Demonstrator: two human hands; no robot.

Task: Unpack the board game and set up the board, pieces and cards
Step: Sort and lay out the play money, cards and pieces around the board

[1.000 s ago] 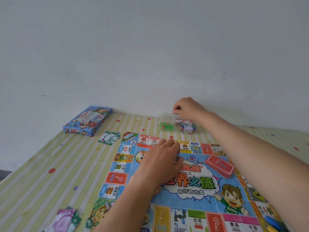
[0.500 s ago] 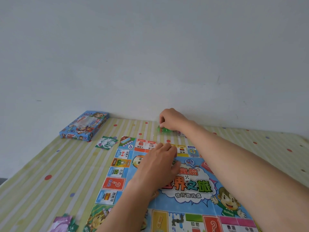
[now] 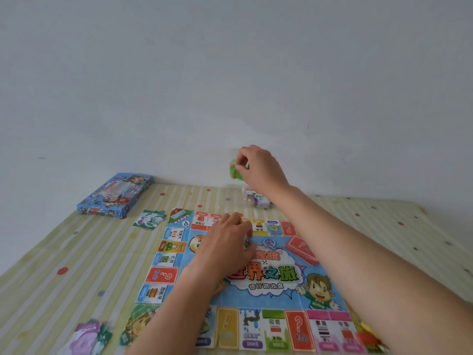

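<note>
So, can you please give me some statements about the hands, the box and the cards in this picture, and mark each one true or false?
1. The right hand holds a small bag of green pieces above the tablecloth. True.
2. The game box lies on the board. False: it lies on the tablecloth, beyond the board's far left corner.
3. The red card deck lies on the board. True.
4. The left hand is raised off the board. False: it rests on the board.

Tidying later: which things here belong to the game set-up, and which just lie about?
In the job: clear bag of green pieces, pinched by right hand; colourful paper game board, under left hand; red card deck; white die.
Lying about: blue cardboard game box; striped dotted tablecloth.
</note>
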